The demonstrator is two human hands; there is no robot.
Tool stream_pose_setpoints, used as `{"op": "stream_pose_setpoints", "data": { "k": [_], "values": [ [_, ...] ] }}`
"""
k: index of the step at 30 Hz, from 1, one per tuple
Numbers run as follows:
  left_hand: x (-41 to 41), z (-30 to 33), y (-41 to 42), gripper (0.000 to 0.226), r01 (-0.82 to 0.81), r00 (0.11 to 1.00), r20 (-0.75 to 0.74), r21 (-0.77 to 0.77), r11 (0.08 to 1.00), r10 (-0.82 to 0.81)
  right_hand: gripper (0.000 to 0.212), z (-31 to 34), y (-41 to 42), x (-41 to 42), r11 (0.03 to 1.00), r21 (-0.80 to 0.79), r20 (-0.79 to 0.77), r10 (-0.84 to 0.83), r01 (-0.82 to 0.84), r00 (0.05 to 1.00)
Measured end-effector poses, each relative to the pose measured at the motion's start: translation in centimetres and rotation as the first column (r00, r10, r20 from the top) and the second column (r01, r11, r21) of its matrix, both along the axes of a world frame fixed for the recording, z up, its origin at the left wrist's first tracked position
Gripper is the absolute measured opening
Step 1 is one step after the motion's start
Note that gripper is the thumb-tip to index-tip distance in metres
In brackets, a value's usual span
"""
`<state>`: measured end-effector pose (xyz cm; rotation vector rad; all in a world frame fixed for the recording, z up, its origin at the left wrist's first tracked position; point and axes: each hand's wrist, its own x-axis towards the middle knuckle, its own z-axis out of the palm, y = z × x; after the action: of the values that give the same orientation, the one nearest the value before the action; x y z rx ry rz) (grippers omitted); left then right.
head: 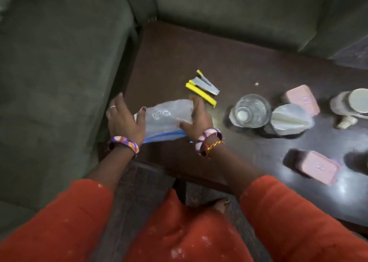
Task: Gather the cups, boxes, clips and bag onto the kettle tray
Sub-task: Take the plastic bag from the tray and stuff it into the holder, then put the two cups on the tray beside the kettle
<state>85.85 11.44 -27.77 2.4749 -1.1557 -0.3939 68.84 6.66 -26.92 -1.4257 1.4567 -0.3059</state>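
Observation:
A clear zip bag [167, 118] with a blue seal lies on the near left corner of the dark table [199, 52]. My left hand [123, 118] rests on its left end, fingers spread and thumb on the plastic. My right hand [196, 118] touches its right end with straight fingers. Just beyond lie the yellow and grey clips [203, 88]. To the right stand a clear glass cup [252, 110] and a second cup [288, 120] on its side. Two pink boxes [302, 99] [316, 167] sit further right. A white kettle [350, 102] is cut off at the right edge.
A grey-green sofa [59, 72] wraps round the table's left and far sides. My orange sleeves and clothing fill the bottom of the view. A small crumb [256, 84] lies on the table behind the cups.

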Motion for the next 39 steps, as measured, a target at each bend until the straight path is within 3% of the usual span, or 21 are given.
{"op": "stream_pose_setpoints", "data": {
  "k": [2,6,8,11,16,22,27,32,39],
  "values": [
    [0.5,-2.0,-0.4,0.068,0.217,0.969,0.113,0.049,0.975,-0.221,0.071,-2.5,-1.3,2.1,0.997,-0.022,-0.110,0.077,-0.080,0.991],
    [0.3,-5.7,-0.7,0.064,0.490,0.858,0.009,0.286,0.823,-0.514,0.068,-5.8,-1.4,4.5,0.932,-0.250,-0.497,0.109,-0.262,0.861],
    [0.5,-7.2,-0.6,0.063,0.520,0.826,0.022,0.358,0.776,-0.564,0.064,-6.9,-0.6,5.2,0.877,-0.292,-0.550,0.172,-0.382,0.817],
    [1.0,-8.4,-0.7,0.062,0.527,0.792,0.080,0.411,0.744,-0.606,0.064,-8.3,-0.4,5.5,0.829,-0.177,-0.606,0.333,-0.530,0.723],
    [1.0,-7.2,-1.4,0.060,0.537,0.765,0.097,0.450,0.714,-0.637,0.063,-7.8,-1.1,5.5,0.799,-0.107,-0.652,0.393,-0.592,0.648],
    [-1.7,-1.9,-2.5,0.041,0.566,0.778,0.186,0.205,0.798,-0.600,0.058,-3.4,-1.2,4.8,0.796,-0.274,-0.576,0.313,-0.539,0.755],
    [-7.8,2.1,-0.4,0.021,0.574,0.810,0.115,0.050,0.817,-0.575,0.049,0.1,1.8,-0.3,0.820,-0.303,-0.531,0.278,-0.486,0.800],
    [-17.7,3.9,3.1,0.018,0.701,0.711,0.059,0.006,0.713,-0.700,0.047,2.1,7.1,-11.0,0.875,-0.297,-0.529,0.182,-0.382,0.829],
    [-31.1,3.7,6.4,0.025,0.843,0.534,-0.147,0.024,0.537,-0.832,0.046,2.6,13.2,-25.0,0.960,-0.220,-0.569,0.017,-0.172,0.822]
  ]
}}
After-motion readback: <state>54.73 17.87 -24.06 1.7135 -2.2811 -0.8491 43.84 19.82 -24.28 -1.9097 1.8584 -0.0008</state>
